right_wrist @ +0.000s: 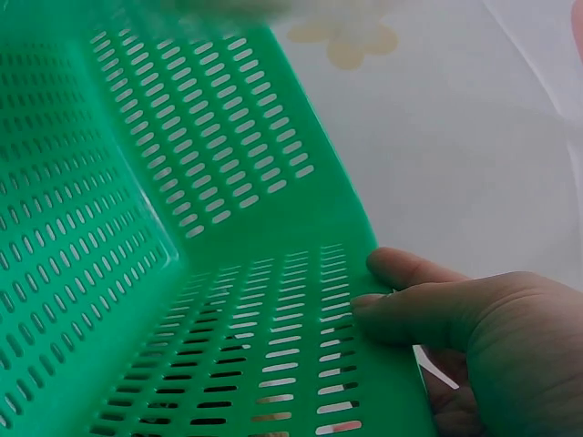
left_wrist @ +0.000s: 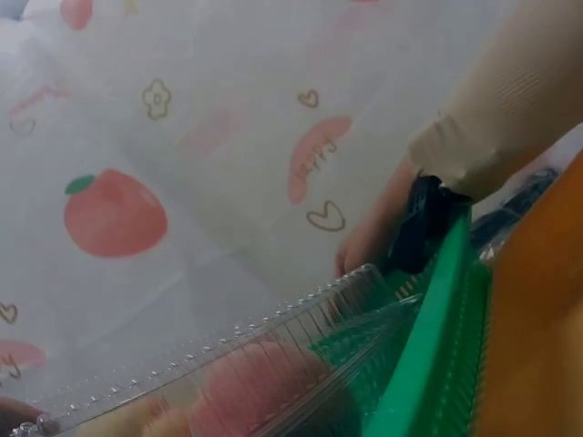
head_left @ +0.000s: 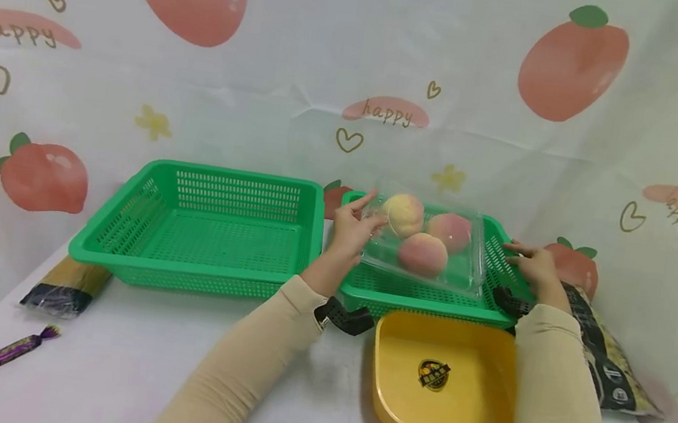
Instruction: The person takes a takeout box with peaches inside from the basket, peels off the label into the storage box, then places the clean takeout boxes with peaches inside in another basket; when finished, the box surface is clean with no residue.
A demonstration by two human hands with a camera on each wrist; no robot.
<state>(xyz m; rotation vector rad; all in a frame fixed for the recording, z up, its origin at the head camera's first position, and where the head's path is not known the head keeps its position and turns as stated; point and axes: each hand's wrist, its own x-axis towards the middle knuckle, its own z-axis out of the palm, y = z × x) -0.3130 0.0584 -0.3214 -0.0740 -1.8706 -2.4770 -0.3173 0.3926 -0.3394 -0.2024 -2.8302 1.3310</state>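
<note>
With only your left hand pinching the peach box at its 9 o'clock edge above the right basket, and your right hand resting open-fingered on the basket's 3 o'clock rim, the box may tip and slip.

Two green baskets, one on the left and one on the right. One clear box with three peaches inside. One yellow tray near us. One wrapped candy, one dark packet on the left, one dark bag on the right. Two hands.
</note>
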